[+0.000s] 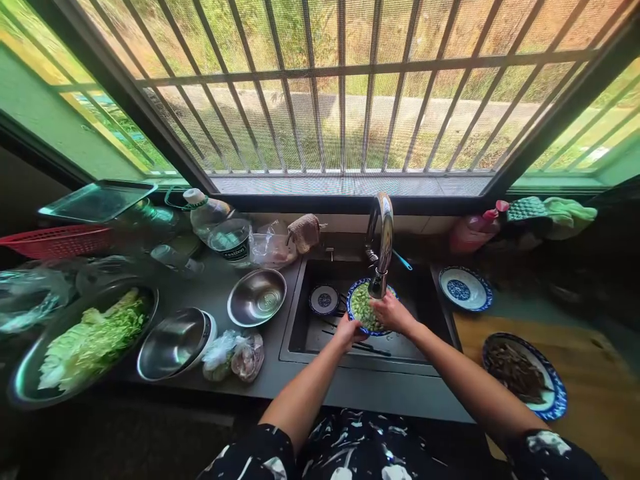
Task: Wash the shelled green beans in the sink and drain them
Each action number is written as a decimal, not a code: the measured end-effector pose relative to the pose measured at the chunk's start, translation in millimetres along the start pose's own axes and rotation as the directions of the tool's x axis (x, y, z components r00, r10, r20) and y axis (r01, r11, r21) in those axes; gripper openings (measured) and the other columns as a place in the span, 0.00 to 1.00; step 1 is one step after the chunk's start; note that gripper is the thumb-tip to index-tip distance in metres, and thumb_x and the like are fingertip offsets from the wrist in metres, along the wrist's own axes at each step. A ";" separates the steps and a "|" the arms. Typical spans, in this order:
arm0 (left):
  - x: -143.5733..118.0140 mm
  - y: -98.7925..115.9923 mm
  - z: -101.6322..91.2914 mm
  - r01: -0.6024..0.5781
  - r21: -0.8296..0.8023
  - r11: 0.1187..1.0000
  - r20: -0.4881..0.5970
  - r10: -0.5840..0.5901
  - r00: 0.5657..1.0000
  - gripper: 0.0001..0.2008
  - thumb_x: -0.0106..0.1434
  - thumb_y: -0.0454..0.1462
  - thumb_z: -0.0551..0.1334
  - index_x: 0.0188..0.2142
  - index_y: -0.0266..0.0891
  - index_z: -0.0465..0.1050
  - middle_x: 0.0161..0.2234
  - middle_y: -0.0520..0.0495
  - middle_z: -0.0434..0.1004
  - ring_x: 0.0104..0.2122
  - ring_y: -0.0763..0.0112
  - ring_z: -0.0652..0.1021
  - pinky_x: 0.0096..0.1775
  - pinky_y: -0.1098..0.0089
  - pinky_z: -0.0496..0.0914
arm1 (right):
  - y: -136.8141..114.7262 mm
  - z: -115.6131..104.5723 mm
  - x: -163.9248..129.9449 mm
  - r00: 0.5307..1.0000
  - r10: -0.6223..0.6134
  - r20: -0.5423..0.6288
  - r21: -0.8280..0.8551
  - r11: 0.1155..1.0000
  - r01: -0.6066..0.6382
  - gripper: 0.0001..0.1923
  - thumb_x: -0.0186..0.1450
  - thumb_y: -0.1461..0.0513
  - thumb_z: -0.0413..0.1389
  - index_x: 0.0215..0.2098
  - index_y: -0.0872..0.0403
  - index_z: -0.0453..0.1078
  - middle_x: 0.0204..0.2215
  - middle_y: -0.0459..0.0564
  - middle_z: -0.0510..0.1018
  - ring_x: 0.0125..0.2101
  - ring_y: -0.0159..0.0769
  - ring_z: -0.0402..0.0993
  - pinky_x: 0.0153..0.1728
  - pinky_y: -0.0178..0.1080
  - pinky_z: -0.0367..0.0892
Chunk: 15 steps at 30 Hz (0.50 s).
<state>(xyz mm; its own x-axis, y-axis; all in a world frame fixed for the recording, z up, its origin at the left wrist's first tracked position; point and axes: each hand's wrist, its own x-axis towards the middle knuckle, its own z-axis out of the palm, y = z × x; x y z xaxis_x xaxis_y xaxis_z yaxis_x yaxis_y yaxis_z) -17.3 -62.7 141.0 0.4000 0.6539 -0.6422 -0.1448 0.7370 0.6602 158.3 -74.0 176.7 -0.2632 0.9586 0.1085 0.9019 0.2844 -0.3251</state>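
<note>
Dark patterned shirt [365, 447] nearest; bare forearms [307, 387] reach forward. Left hand [350, 333] clamped on near-left rim of blue-edged bowl [349, 302] in sink [310, 341] area, filled with pale green pieces [361, 308]. Right hand [393, 313] at bowl's right, just below faucet [385, 233] spout; cannot tell whether its fingers grip anything. Small dish [324, 300] left of bowl. Beyond: barred window [343, 87].

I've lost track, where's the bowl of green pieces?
In the head view, the bowl is just right of centre, over the sink, under the tap.
</note>
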 end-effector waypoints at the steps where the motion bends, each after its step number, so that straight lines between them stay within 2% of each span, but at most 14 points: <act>1: -0.4 0.0 0.5 0.004 -0.007 1.000 -0.005 -0.004 1.000 0.29 0.48 0.29 0.60 0.51 0.43 0.57 0.35 0.46 0.72 0.24 0.71 0.74 0.35 0.59 0.71 | 3.2 1.7 -0.7 0.996 0.072 -0.061 0.029 0.997 -0.070 0.18 0.59 0.64 0.47 0.47 0.52 0.68 0.54 0.52 0.62 0.55 0.43 0.54 0.55 0.46 0.51; 4: -1.9 -0.2 1.8 0.009 -0.023 1.000 -0.015 -0.010 1.000 0.30 0.48 0.28 0.59 0.51 0.42 0.56 0.37 0.44 0.72 0.26 0.70 0.75 0.35 0.59 0.72 | 11.9 11.5 -1.6 0.949 0.263 -0.175 0.127 0.962 -0.243 0.23 0.58 0.65 0.46 0.52 0.58 0.64 0.52 0.57 0.65 0.54 0.43 0.56 0.54 0.46 0.54; 7: -2.8 0.0 0.7 0.014 -0.022 1.000 -0.025 -0.015 1.000 0.31 0.47 0.27 0.58 0.52 0.41 0.56 0.39 0.43 0.72 0.26 0.69 0.76 0.34 0.59 0.72 | 24.5 18.6 0.5 0.881 0.375 -0.288 0.289 0.911 -0.294 0.20 0.59 0.63 0.44 0.46 0.57 0.68 0.48 0.55 0.69 0.50 0.41 0.62 0.53 0.46 0.57; 9: -3.0 0.4 -1.5 0.016 -0.026 1.000 -0.025 -0.017 1.000 0.32 0.47 0.27 0.57 0.52 0.41 0.55 0.39 0.43 0.72 0.26 0.69 0.76 0.33 0.59 0.72 | 37.7 18.0 5.4 0.803 0.470 -0.367 0.420 0.854 -0.307 0.18 0.59 0.61 0.43 0.42 0.56 0.70 0.44 0.54 0.72 0.46 0.39 0.66 0.51 0.44 0.60; 11: -3.3 0.6 -4.1 0.016 -0.030 0.999 -0.029 -0.017 0.999 0.33 0.46 0.26 0.57 0.53 0.41 0.54 0.39 0.43 0.72 0.26 0.69 0.76 0.33 0.59 0.73 | 52.9 14.2 14.9 0.730 0.568 -0.380 0.511 0.787 -0.346 0.19 0.59 0.59 0.43 0.41 0.57 0.71 0.42 0.54 0.74 0.44 0.38 0.69 0.48 0.42 0.62; 12: -3.6 0.5 -5.5 0.017 -0.030 0.999 -0.034 -0.018 0.999 0.34 0.46 0.26 0.57 0.53 0.41 0.53 0.39 0.43 0.72 0.26 0.69 0.76 0.33 0.60 0.73 | 60.1 12.0 21.7 0.732 0.586 -0.349 0.518 0.771 -0.370 0.19 0.59 0.59 0.43 0.41 0.57 0.71 0.42 0.54 0.74 0.43 0.38 0.69 0.47 0.42 0.63; 13: -4.1 0.3 -7.0 0.019 -0.030 0.999 -0.039 -0.020 0.999 0.34 0.45 0.26 0.56 0.53 0.41 0.54 0.39 0.43 0.72 0.26 0.69 0.76 0.33 0.60 0.73 | 66.4 9.8 29.8 0.760 0.577 -0.299 0.502 0.773 -0.389 0.20 0.59 0.60 0.43 0.41 0.57 0.71 0.41 0.53 0.75 0.41 0.38 0.70 0.45 0.41 0.64; 15: -5.6 -0.2 -9.9 0.024 -0.030 0.999 -0.038 -0.025 0.999 0.33 0.45 0.26 0.56 0.52 0.40 0.55 0.39 0.43 0.73 0.26 0.69 0.76 0.33 0.60 0.73 | 75.2 6.3 48.7 0.853 0.491 -0.175 0.436 0.816 -0.380 0.18 0.59 0.60 0.44 0.38 0.57 0.73 0.36 0.52 0.77 0.38 0.38 0.72 0.41 0.40 0.66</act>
<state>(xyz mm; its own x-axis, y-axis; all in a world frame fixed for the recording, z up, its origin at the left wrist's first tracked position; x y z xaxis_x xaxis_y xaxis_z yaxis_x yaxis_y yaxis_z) -28.5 -64.8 140.6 0.3689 0.6415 -0.6726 -0.1626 0.7570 0.6329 211.2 -5.8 151.6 0.2783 0.9555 0.0975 0.6862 -0.1267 -0.7163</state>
